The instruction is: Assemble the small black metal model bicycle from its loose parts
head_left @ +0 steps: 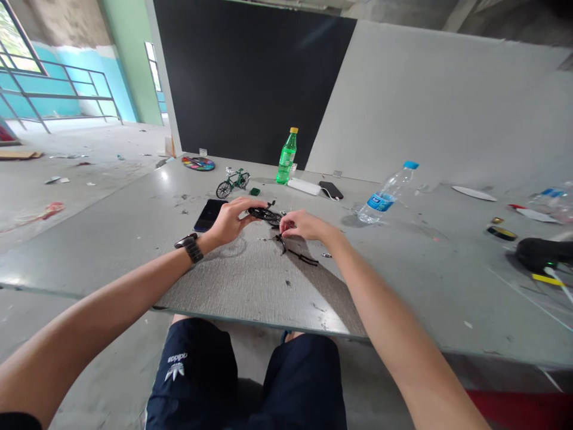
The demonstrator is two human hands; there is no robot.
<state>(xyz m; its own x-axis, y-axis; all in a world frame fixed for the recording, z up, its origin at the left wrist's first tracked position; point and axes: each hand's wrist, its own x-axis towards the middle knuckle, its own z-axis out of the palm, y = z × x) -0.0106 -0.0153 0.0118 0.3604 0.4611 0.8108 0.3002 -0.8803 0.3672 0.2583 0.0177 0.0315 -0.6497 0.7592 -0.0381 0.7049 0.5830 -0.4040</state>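
Black bike point(264, 214) at centre of frame, just above the desk point(250, 286), between my two hands. Left hand point(230, 219) part-curled, fingers over the bike's left end, thumb below; right hand point(307, 224) closed in a pinch at its right end, exact part hidden by my fingers. Judgement on handling: light, stiff, a little slick; spokes and thin tubes probably bend or snap if squeezed. Best hold likely the middle of the frame or a wheel rim, light fingertips only. Thin black strip point(298, 255) lies below my right hand, a small silvery bit point(326, 255) to its right. Green bike point(233, 181) stands upright farther back, upper left of my hands. Desk grey, hard-looking, finely streaked near me, scuffed and dotted with dark marks; small pieces could skid or get lost against them. Behind it, a black panel point(255, 77) upper centre, pale wall point(439, 107) upper right. Room bare, unfinished-looking: littered concrete floor point(98, 152) and railing point(67, 95) upper left, daylight from a window point(15, 45).
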